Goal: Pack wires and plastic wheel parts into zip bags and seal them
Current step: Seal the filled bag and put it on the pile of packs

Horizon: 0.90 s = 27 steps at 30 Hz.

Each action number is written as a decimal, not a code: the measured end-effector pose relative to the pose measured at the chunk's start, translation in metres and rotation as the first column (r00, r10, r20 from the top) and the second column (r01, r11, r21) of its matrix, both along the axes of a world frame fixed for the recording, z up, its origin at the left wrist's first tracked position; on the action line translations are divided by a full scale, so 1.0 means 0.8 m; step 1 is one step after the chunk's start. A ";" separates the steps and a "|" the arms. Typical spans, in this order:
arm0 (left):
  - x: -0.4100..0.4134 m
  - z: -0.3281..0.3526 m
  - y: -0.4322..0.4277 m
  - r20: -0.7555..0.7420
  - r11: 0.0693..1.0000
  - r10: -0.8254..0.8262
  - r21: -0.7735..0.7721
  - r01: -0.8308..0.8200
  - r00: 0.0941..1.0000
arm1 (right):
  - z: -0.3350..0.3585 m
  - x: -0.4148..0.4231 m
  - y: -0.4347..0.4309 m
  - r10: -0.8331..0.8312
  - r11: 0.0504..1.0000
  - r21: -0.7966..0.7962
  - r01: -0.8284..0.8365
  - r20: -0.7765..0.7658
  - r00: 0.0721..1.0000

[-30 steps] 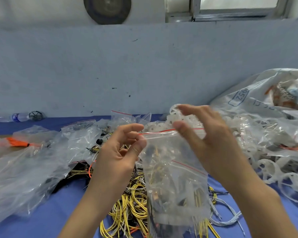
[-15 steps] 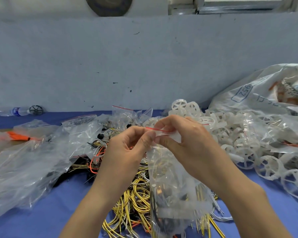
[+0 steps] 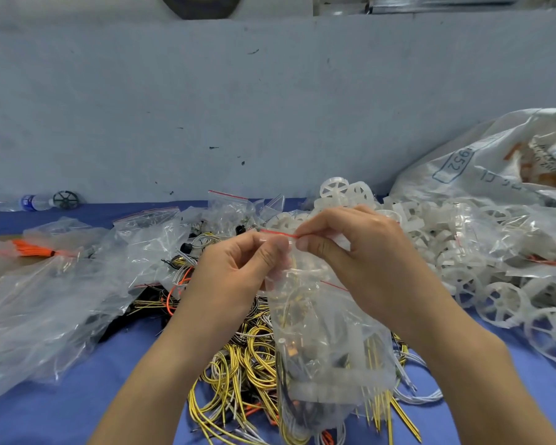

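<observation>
A clear zip bag (image 3: 321, 342) with a red strip along its top hangs in front of me, holding wires and a white plastic part. My left hand (image 3: 238, 271) pinches the top edge of the bag from the left. My right hand (image 3: 350, 252) pinches the same red strip right beside it, fingertips almost touching. Beneath the bag lies a heap of yellow, white and black wires (image 3: 241, 367). A pile of white plastic wheels (image 3: 437, 245) spreads to the right.
Crumpled clear bags (image 3: 55, 300) cover the blue table (image 3: 61, 409) on the left, one with orange wires (image 3: 32, 250). A large printed plastic sack (image 3: 482, 165) sits at the far right. A water bottle (image 3: 32, 202) lies by the wall.
My right hand slid left along the red strip from the bag's right corner until it met my left hand. The bag's mouth narrowed and the camera tilted slightly down.
</observation>
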<state>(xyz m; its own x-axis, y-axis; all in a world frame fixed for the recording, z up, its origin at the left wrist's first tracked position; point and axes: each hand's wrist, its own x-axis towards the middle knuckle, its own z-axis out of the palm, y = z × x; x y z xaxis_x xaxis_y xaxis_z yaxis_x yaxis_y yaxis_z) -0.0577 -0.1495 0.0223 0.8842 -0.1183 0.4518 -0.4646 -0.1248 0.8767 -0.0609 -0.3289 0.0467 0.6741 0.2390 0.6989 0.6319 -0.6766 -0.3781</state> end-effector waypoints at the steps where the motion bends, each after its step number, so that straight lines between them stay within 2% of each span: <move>1: 0.001 -0.001 0.000 0.007 1.000 0.004 0.002 -0.004 1.000 | 0.000 0.000 -0.001 0.008 1.000 0.016 -0.007 -0.012 1.000; 4: 0.002 -0.002 0.001 0.034 1.000 0.028 0.006 -0.028 0.999 | 0.001 -0.002 -0.008 0.014 0.998 0.066 -0.010 -0.062 0.998; 7: 0.001 -0.003 0.001 0.042 0.999 0.024 -0.022 -0.023 0.999 | 0.003 -0.006 -0.011 0.004 0.999 0.047 0.002 -0.129 0.992; 12: -0.001 -0.003 -0.001 0.082 0.999 0.026 0.031 -0.029 0.996 | 0.006 -0.008 -0.012 -0.064 0.985 -0.167 0.031 -0.199 0.978; 15: -0.003 -0.003 0.001 0.062 0.998 -0.023 0.064 0.019 0.998 | 0.006 -0.007 -0.011 -0.080 0.974 -0.225 0.031 -0.213 0.974; 18: -0.005 -0.002 0.000 0.018 0.989 -0.103 0.110 0.100 0.995 | 0.006 -0.006 -0.007 -0.091 0.966 -0.254 0.044 -0.177 0.980; 27: 0.002 -0.005 -0.002 0.096 0.990 0.074 0.114 -0.085 0.993 | -0.001 -0.003 0.002 -0.107 0.963 -0.252 0.097 -0.026 0.994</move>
